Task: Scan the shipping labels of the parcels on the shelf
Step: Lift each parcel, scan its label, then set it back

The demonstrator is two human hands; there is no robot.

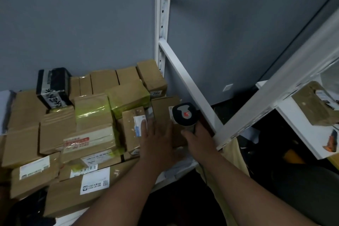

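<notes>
The main risk here is a missed or wrong read — the scanner [184,115] in the right hand [197,138] hangs right over the white label on the brown parcel [163,113] at the right end of the shelf [176,168], and its head hides most of that label, so whether the beam is square on the barcode cannot be told. The neighbouring small parcel [131,130] sits touching it on the left, with its own label [140,123] close by; a slightly tilted aim could, in my judgement, pick up that code instead. A second danger is the stack itself: the parcels are piled loosely and unevenly across the shelf, and a push from the left hand [157,140] could slide the right-end box toward the shelf's white frame [190,86] or tip the ones leaning on it. The left hand lies flat and spread, fingers straight, its palm on the brown parcel and its fingertips reaching over the edge of the small parcel's label — pressing, not gripping. The right hand is wrapped round the scanner's handle, forearm coming in from the near right, head pointed down and away at the far parcel.
</notes>
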